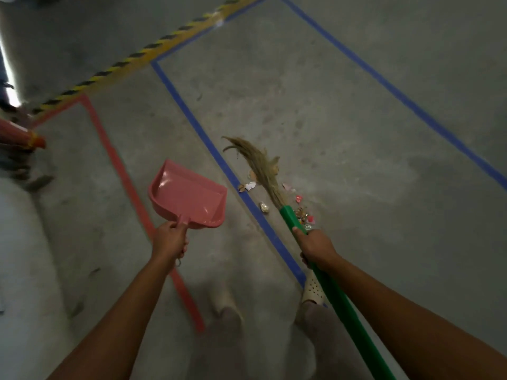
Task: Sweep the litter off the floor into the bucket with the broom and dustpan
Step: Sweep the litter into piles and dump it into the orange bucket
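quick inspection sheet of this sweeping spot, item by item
surface: grey concrete floor, marked with blue tape, red tape and a yellow-black stripe
job's things: pink dustpan; green-handled broom, bristles lying among the litter; bucket not in view
clutter: litter scraps along the blue tape, on both sides of the bristles
grippers: left hand grips the dustpan handle; right hand grips the broom handle
cables: nothing seen
surroundings: red object at the left edge, kind unclear; the person's shoe below the right hand
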